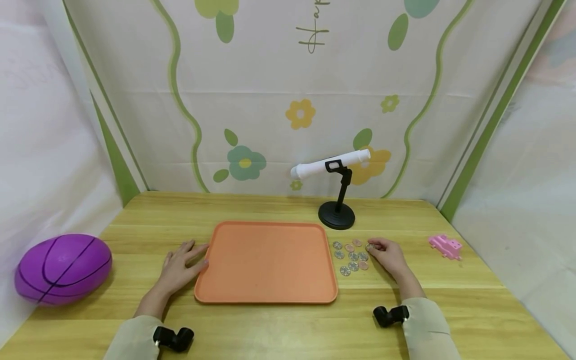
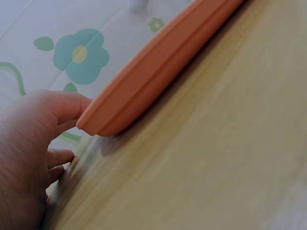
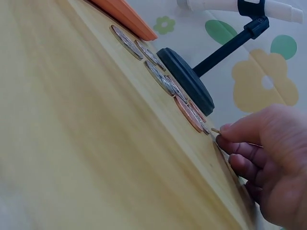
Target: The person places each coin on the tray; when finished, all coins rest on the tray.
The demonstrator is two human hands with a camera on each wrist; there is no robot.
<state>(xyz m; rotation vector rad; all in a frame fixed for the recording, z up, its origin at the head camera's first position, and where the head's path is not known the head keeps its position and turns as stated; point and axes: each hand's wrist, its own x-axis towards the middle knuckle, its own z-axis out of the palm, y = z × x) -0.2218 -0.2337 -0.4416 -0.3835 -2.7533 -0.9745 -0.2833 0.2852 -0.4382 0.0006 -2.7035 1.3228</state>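
The right hand (image 1: 390, 256) is pinching a coin (image 1: 370, 247) beside the other coins (image 1: 353, 256), right of the tray (image 1: 265, 262) — its thin edge could be inviting a slip — while the left hand (image 1: 179, 267), fingers spread, is touching the tray.

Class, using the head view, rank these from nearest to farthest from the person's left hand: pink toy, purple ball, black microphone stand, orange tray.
1. Orange tray: immediately right, at the left hand's fingertips.
2. Purple ball: to the left.
3. Black microphone stand: to the right, behind the tray's far right corner.
4. Pink toy: farthest right.
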